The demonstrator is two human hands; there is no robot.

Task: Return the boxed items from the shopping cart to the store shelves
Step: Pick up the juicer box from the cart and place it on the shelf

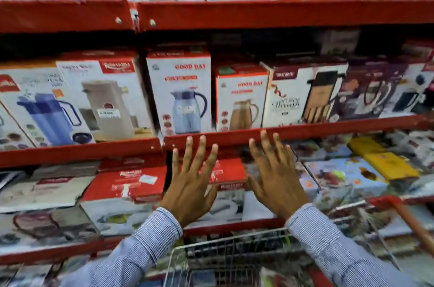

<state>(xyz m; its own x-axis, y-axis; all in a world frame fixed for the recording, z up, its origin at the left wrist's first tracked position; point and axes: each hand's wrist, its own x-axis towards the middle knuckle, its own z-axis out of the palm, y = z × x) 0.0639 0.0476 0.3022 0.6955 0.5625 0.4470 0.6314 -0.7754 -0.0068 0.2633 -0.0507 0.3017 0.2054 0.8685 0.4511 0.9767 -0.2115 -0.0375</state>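
Both my hands are raised in front of red store shelves, fingers spread and holding nothing. My left hand (191,183) and my right hand (277,176) hover just below the middle shelf's red edge (234,137). On that shelf stand boxed jugs: a tall white "Good Day" box with a blue jug (180,89) and a shorter "Good Day" box with a gold jug (242,101). A wire shopping cart (225,261) sits below my arms; its contents are blurred.
More boxed flasks stand left (105,96) and right (303,96) on the middle shelf. Red-topped boxes (124,190) lie on the lower shelf behind my hands. The cart's red handle (404,211) is at the right. Yellow boxes (387,164) lie further right.
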